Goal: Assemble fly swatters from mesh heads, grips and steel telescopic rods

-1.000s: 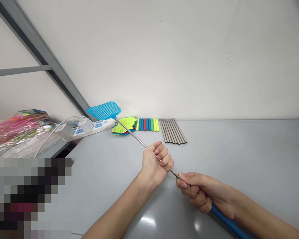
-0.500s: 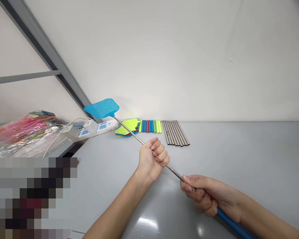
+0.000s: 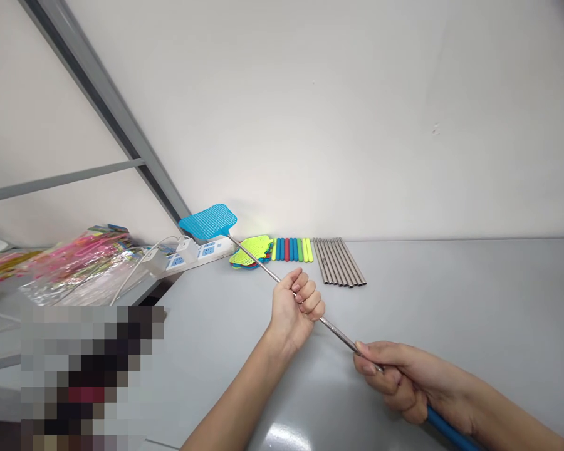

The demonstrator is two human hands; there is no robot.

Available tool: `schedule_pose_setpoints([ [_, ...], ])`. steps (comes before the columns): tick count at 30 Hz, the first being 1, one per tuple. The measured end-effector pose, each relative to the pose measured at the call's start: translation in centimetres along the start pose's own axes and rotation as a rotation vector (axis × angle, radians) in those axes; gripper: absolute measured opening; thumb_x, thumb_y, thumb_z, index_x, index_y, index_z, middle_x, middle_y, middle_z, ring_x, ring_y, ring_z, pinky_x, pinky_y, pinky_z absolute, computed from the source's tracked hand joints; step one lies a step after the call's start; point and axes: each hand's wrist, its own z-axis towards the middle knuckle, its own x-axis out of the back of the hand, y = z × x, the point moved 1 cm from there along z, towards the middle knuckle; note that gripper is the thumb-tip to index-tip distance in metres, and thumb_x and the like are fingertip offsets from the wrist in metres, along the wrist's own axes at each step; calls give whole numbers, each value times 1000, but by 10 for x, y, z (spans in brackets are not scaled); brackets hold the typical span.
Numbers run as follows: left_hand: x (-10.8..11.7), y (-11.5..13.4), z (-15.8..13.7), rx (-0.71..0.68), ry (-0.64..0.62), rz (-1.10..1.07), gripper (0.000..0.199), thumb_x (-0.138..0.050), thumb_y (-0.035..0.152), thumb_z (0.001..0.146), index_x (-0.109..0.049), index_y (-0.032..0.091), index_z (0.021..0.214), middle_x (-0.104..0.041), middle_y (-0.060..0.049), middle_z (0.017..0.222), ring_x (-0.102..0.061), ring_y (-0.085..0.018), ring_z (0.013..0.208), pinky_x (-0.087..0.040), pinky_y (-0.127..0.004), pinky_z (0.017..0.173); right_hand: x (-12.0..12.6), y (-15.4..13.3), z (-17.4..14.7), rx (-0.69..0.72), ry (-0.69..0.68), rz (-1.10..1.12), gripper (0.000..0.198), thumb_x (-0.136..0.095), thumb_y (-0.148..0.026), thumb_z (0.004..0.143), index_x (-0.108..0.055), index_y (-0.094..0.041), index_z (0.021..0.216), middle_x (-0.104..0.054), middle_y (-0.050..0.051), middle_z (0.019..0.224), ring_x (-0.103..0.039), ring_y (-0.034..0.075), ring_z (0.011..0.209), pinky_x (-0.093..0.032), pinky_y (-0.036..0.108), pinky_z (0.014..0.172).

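A fly swatter with a blue mesh head point(image 3: 209, 221) stretches slantwise across the view, its head up and to the left. My left hand point(image 3: 298, 308) is closed in a fist around the thin metal shaft point(image 3: 258, 262). Lower right, my right hand point(image 3: 397, 383) grips the thicker end of the shaft, thumb pressed along it. Below that hand a blue handle point(image 3: 449, 429) runs out of the frame. Its upper end is hidden in my right palm.
On the grey table point(image 3: 460, 294), by the wall, lie stacked swatter heads point(image 3: 251, 250), a row of coloured handles point(image 3: 291, 249) and several metal tubes point(image 3: 341, 263). Left are a power strip point(image 3: 207, 252) and plastic-bagged pink items point(image 3: 94, 257). A pixelated patch covers the lower left.
The view has shifted, so the surroundings sit lower and farther right. My right hand is slightly farther from my left along the shaft. Both hands keep their hold.
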Motion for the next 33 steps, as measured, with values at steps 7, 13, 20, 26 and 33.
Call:
schedule_pose_setpoints([
  [7,3,-14,2,-45,-41,-6,35,-34,24,82,-23,18,50,-11,8,43,-12,-5,32,-12,-19,32,12,-2,0,-62,-88,25,32,-35,-38,87,-44,-16,65,-21,-10,43,-4,2,32,-7,10,24],
  [13,0,-19,-1,-56,-122,22,33,-39,24,80,-26,17,50,-15,7,44,-15,-5,33,-15,-18,33,14,-6,-2,-62,-118,14,32,-36,-37,86,-45,-16,65,-21,-10,42,-4,2,32,-9,9,24],
  [20,-1,-42,-7,-26,-143,24,32,-41,25,78,-27,17,52,-18,7,44,-18,-5,34,-17,-19,35,17,-5,0,-60,-109,-10,31,-35,-37,86,-45,-17,66,-22,-10,41,-3,2,31,-10,9,23],
  [26,2,-59,-8,7,-111,-38,34,-38,24,80,-25,17,50,-18,6,41,-15,-6,34,-15,-21,36,13,-3,1,-30,-91,-12,29,-37,-36,86,-45,-16,67,-22,-10,41,-5,2,31,-8,10,24],
  [33,-4,-37,-8,71,-40,36,37,-30,32,86,-29,17,52,-14,6,41,-12,-7,34,-14,-21,36,-3,-1,0,61,-32,3,27,-42,-39,84,-40,-17,68,-21,-10,47,-8,1,35,-7,10,27],
])
